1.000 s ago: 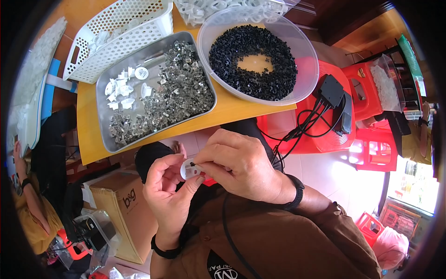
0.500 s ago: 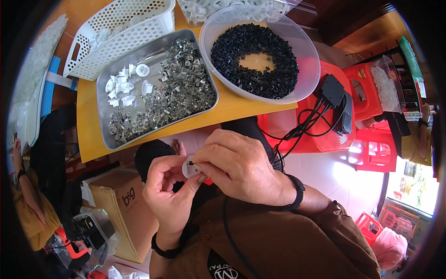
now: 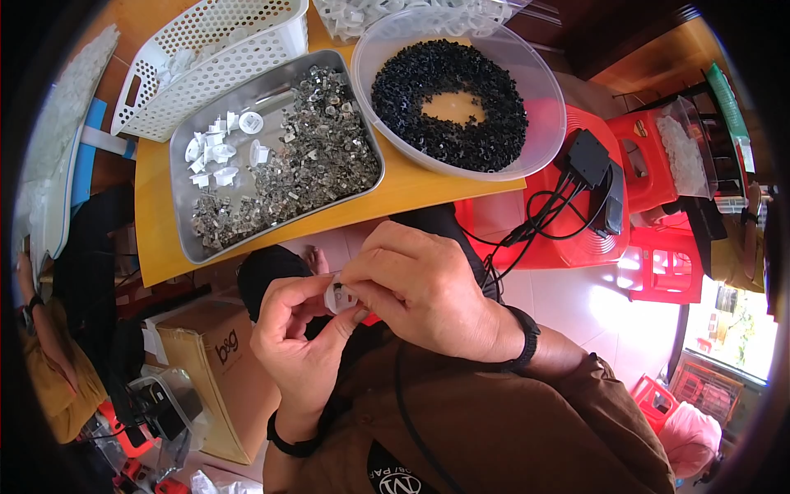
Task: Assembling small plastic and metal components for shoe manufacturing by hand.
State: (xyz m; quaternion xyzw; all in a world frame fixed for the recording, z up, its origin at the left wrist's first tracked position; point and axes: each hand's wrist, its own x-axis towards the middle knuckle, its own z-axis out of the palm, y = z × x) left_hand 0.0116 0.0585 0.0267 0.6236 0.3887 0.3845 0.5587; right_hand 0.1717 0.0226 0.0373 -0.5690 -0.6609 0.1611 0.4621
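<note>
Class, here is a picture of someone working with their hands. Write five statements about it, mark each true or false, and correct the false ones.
1. The left hand holds a small round white piece. True.
2. The right hand lies flat on the table. False: it is at the small round white piece.
3. The metal tray contains loose white pieces. True.
4. The black pieces are in the perforated basket. False: they are in the round tub.
5. The perforated basket is white. True.

A brown shirt bears a black badge with white print; a black cable crosses it. Black bands circle both wrists.
</note>
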